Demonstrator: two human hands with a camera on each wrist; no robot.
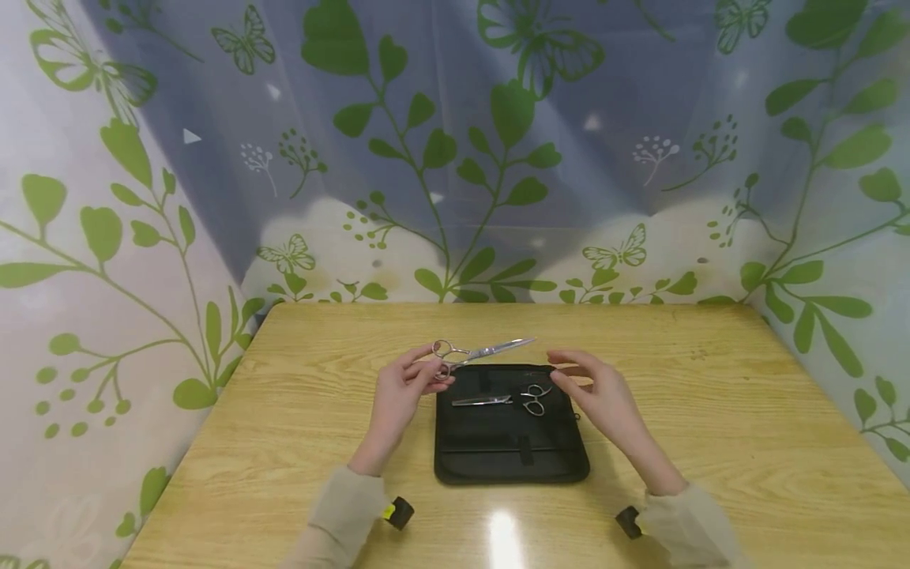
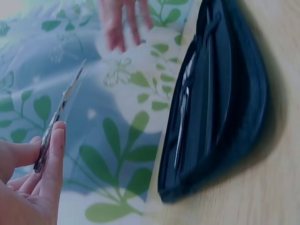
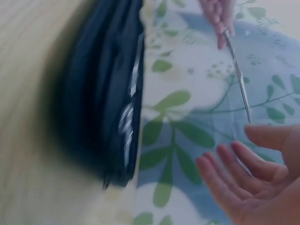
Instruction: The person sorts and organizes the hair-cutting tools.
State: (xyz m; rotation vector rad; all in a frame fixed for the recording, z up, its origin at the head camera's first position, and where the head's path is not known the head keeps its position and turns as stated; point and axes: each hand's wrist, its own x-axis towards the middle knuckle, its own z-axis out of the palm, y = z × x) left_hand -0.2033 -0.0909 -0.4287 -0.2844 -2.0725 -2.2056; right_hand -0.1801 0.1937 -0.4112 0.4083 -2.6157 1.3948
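Observation:
My left hand (image 1: 401, 389) pinches a pair of silver scissors (image 1: 498, 348) by the finger rings, blades pointing right, held above the back of a black case (image 1: 512, 466). In the left wrist view the scissors (image 2: 61, 110) appear edge-on between thumb and fingers. Over the case's right back corner, my right hand (image 1: 600, 391) holds nothing, its fingers loosely bent and apart from the blade tip. A second pair of scissors (image 1: 483, 401), with its rings to the right, lies in the case. The right wrist view shows the right hand (image 3: 253, 178) with thumb and fingers spread.
The case rests on a light wood table (image 1: 320, 340). A curtain (image 1: 455, 158) printed with leaves and butterflies hangs behind the table and along its sides. Dark wrist devices (image 1: 401, 514) sit at both sleeves.

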